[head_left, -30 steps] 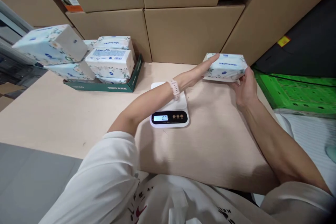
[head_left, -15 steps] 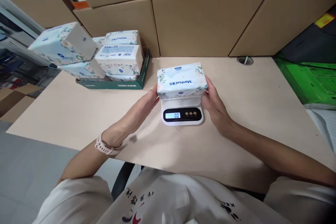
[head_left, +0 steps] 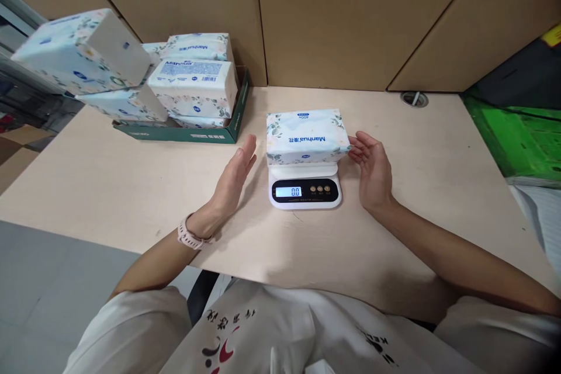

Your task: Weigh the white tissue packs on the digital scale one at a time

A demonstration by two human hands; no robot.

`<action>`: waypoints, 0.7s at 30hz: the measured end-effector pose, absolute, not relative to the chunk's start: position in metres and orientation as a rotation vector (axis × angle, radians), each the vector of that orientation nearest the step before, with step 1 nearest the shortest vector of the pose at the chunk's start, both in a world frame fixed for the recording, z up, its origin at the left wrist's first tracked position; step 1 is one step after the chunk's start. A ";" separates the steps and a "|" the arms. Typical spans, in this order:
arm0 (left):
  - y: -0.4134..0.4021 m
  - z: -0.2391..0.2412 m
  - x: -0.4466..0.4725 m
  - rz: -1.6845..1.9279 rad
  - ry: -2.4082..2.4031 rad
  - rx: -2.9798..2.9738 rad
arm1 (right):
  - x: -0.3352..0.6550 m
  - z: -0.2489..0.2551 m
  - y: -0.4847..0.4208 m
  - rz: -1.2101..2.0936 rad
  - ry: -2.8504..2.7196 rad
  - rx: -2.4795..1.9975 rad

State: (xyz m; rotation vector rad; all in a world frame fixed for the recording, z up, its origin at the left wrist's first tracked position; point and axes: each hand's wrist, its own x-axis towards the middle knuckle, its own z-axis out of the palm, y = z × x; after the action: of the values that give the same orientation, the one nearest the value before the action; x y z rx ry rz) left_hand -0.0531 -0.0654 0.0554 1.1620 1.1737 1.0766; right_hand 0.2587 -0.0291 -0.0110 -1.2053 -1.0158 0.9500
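A floral white-and-blue pack of tissues (head_left: 307,135) rests on top of a white digital kitchen scale (head_left: 305,205), whose lit display reads 0.0. To the left of the pack, my left hand (head_left: 232,181) is open, palm facing inward, with a gap between it and the pack. My right hand (head_left: 373,170) is on the other side, open and holding nothing. Its fingertips are right by the pack's right end; whether they still touch it I cannot tell. The pack covers most of the weighing plate.
At the back left a green tray (head_left: 184,134) holds several stacked tissue packs (head_left: 193,87). Large cardboard boxes (head_left: 324,29) wall off the table's rear. A cable hole (head_left: 414,99) lies at the back right, and a green crate (head_left: 517,134) stands beyond the right edge.
My hands have let go of the tissue pack and moved apart, the left one leftward and the right one rightward. The pack stays on the scale. The view has tilted slightly down.
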 end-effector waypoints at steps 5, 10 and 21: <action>-0.069 0.047 -0.056 1.044 1.125 1.030 | 0.256 -0.007 -0.029 0.962 -1.029 -1.202; -0.067 0.042 -0.054 1.021 1.084 0.938 | 0.254 -0.005 -0.030 0.970 -1.020 -1.207; -0.061 0.036 -0.053 1.042 1.054 0.873 | 0.252 -0.012 -0.020 0.938 -1.095 -1.252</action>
State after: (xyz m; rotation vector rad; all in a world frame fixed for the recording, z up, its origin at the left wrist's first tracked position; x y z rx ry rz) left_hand -0.0525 -0.0612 0.0365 0.8733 1.0540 1.0423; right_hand 0.2521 -0.0199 -0.0120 -1.2525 -1.0954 0.9380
